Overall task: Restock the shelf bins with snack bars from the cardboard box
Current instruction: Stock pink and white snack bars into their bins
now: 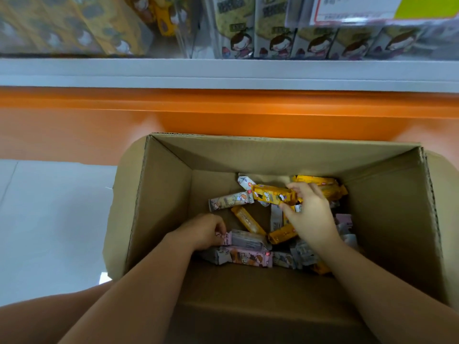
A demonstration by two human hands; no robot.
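Note:
An open cardboard box stands on the floor below the shelf, with several loose snack bars in yellow, pink and white wrappers on its bottom. Both of my hands are down inside it. My right hand pinches a yellow snack bar by its right end and holds it above the pile. My left hand grips the left end of a pink snack bar lying at the near side of the pile. Above, clear shelf bins hold yellow packs on the left and white cartoon-printed packs on the right.
A white shelf edge and an orange base panel run across behind the box. Pale floor lies to the box's left. A price label hangs at the upper right. My knee shows at the bottom left.

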